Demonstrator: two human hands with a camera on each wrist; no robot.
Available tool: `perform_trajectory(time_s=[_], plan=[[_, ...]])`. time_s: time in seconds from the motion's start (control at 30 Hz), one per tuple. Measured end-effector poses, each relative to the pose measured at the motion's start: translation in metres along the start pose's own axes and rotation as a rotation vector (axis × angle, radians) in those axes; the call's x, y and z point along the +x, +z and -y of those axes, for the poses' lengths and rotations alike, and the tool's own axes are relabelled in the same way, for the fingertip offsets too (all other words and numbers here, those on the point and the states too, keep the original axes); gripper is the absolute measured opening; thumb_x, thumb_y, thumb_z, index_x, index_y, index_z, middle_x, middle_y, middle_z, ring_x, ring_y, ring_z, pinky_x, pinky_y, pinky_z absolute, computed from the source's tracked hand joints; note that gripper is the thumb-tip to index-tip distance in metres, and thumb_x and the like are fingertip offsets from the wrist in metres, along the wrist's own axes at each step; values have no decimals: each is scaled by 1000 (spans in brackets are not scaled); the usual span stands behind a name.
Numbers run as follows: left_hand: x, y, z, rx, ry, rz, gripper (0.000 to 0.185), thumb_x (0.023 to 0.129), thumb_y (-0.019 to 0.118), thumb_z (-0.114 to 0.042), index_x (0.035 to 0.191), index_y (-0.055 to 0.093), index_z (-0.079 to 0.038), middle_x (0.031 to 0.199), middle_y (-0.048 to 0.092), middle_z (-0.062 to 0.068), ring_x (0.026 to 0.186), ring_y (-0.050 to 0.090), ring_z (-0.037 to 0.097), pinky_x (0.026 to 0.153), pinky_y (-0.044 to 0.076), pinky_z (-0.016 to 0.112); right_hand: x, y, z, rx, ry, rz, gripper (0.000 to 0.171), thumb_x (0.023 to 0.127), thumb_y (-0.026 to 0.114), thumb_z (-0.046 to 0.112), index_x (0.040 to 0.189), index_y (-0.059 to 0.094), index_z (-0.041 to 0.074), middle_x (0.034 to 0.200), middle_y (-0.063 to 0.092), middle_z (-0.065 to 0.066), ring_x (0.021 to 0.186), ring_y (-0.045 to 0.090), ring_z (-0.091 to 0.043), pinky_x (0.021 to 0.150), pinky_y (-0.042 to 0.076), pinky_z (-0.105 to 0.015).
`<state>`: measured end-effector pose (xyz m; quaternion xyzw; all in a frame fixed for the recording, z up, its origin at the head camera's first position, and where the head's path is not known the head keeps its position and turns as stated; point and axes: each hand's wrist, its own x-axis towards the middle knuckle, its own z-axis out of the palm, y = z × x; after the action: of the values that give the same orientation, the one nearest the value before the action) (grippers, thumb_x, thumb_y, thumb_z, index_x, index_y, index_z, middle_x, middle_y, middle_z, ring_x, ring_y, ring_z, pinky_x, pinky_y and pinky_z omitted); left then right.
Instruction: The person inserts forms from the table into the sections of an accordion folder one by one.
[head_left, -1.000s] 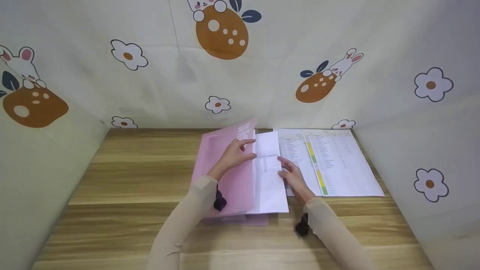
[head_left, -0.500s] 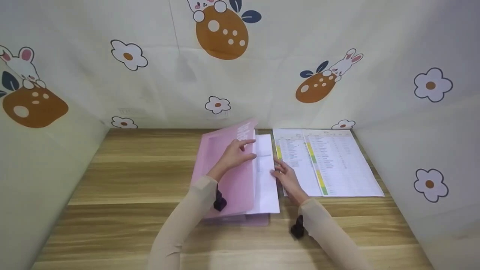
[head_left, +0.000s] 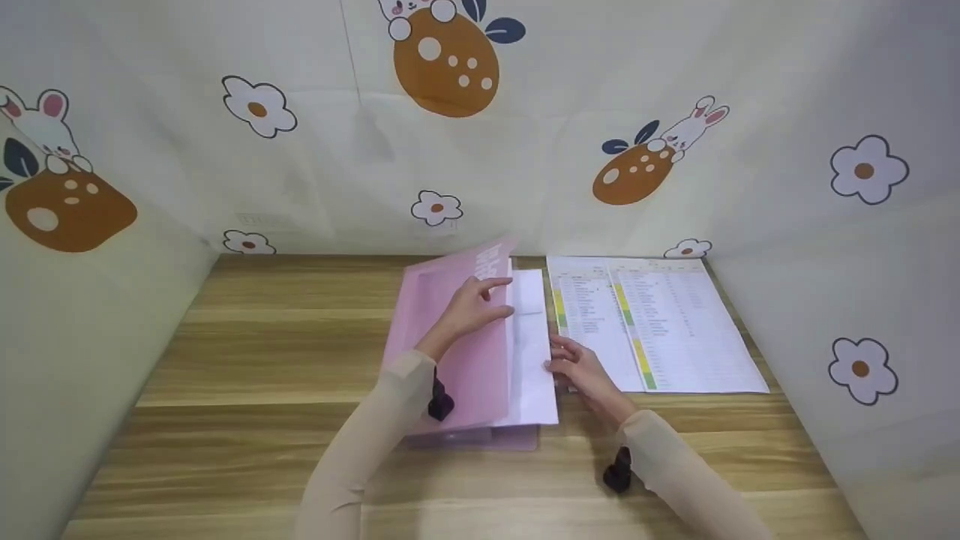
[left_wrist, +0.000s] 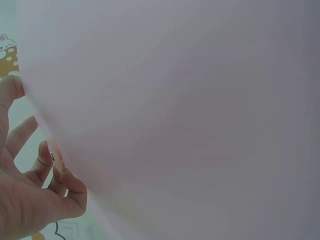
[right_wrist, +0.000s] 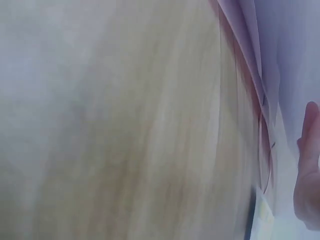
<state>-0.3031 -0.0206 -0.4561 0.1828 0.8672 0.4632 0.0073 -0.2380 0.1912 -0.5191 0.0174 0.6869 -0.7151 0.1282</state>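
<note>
A pink folder (head_left: 465, 375) with white lettering near its top edge lies on the table, its cover lifted. In the head view my left hand (head_left: 466, 311) holds the free edge of that cover. The left wrist view shows the thumb and fingers of the left hand (left_wrist: 35, 185) along the pink edge. White paper (head_left: 534, 375) sticks out from under the cover on the right. My right hand (head_left: 589, 379) touches the paper's right edge with relaxed fingertips. Only part of the right hand (right_wrist: 309, 170) shows in the right wrist view.
Printed sheets (head_left: 697, 330) with yellow and green strips lie side by side at the back right of the wooden table (head_left: 262, 435). A patterned curtain (head_left: 322, 150) encloses the back and sides.
The white paper has slid left, further under the pink cover. My right hand moved left with it, then down along its edge toward me. The left hand stays in place.
</note>
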Motion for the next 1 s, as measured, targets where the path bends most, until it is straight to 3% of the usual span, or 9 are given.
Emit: perform_trajectory(time_s=[0.2, 0.43, 0.6, 0.7, 0.83, 1.0], plan=[[0, 0, 0, -3, 13, -7, 48, 73, 70, -20, 119, 57, -12, 86, 46, 8, 78, 42, 20, 62, 34, 29, -10, 9, 4, -182, -54, -38, 59, 73, 59, -7, 128, 40, -4, 104, 54, -18, 82, 57, -24, 62, 48, -32], [1, 0, 0, -2, 3, -1, 48, 73, 70, -20, 119, 57, -13, 87, 47, 8, 80, 43, 19, 63, 35, 29, -10, 11, -6, -350, -242, -106, 50, 71, 62, -6, 120, 49, 0, 106, 57, -15, 102, 48, -28, 80, 40, -36], [1, 0, -1, 3, -4, 2, 48, 74, 70, -21, 120, 57, -13, 88, 48, 7, 81, 44, 19, 63, 35, 29, -9, 13, -8, -447, -307, -90, 33, 73, 61, -6, 106, 60, -4, 106, 59, -16, 86, 56, -24, 74, 42, -30], [2, 0, -1, 4, -17, 4, 49, 73, 70, -22, 120, 57, -15, 87, 47, 7, 79, 43, 19, 62, 34, 29, -7, 14, -8, -476, -333, -62, 29, 74, 59, -8, 103, 61, -7, 103, 59, -19, 79, 59, -26, 65, 46, -27], [2, -1, -1, 12, -24, 8, 50, 73, 70, -24, 120, 57, -16, 86, 46, 6, 77, 42, 18, 62, 34, 28, -4, 16, -8, -481, -325, -24, 28, 75, 58, -9, 103, 60, -9, 103, 58, -22, 83, 60, -27, 63, 47, -27], [2, 0, 0, 18, -8, 4, 50, 72, 70, -24, 120, 57, -15, 85, 47, 6, 77, 43, 17, 62, 35, 28, -8, 26, 1, -420, -282, 26, 29, 77, 55, -11, 106, 57, -11, 103, 57, -25, 72, 59, -26, 57, 48, -37]])
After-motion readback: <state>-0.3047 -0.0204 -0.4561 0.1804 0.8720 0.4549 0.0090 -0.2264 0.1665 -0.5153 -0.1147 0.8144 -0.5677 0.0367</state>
